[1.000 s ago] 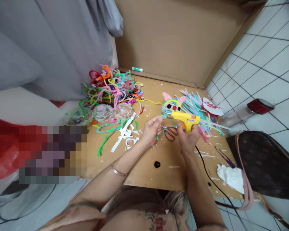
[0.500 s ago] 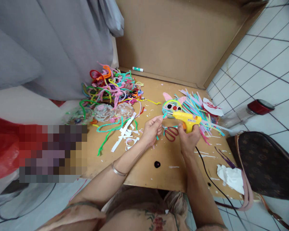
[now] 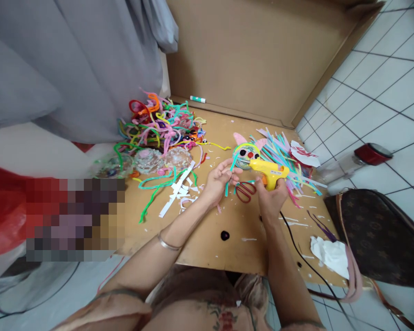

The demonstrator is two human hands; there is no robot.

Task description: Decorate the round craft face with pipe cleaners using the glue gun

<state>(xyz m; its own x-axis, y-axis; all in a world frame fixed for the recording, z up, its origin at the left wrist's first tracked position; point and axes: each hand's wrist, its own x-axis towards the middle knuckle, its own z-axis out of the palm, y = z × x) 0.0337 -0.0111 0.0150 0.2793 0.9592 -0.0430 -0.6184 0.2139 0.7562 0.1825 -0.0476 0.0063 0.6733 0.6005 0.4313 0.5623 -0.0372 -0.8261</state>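
Observation:
My right hand (image 3: 272, 196) is wrapped round the handle of a yellow hot glue gun (image 3: 269, 171), its nozzle pointing left. In my left hand (image 3: 222, 181) a short teal pipe cleaner (image 3: 234, 162) is pinched between the fingers, tilted upward. Just beyond both hands lies a round animal face (image 3: 244, 151) with pink ears, black eyes and a red nose; the glue gun's nozzle overlaps its lower edge in view, and whether they touch I cannot tell. Red-handled scissors (image 3: 244, 192) lie between my hands, their blades partly hidden.
Tangled coloured pipe cleaners (image 3: 162, 119) and clear plastic pieces (image 3: 148, 161) fill the left back. White paper scraps (image 3: 175, 191) lie nearer. Straight pipe cleaners (image 3: 279, 149) fan out at right, beside a bottle (image 3: 369, 154) and brown bag (image 3: 379, 234). The black cord (image 3: 296, 246) runs off the front.
The teal pipe cleaner now stands out longer and more upright from my left hand, whose fingers have loosened and shifted. The glue gun has moved slightly right, its nozzle away from the pipe cleaner.

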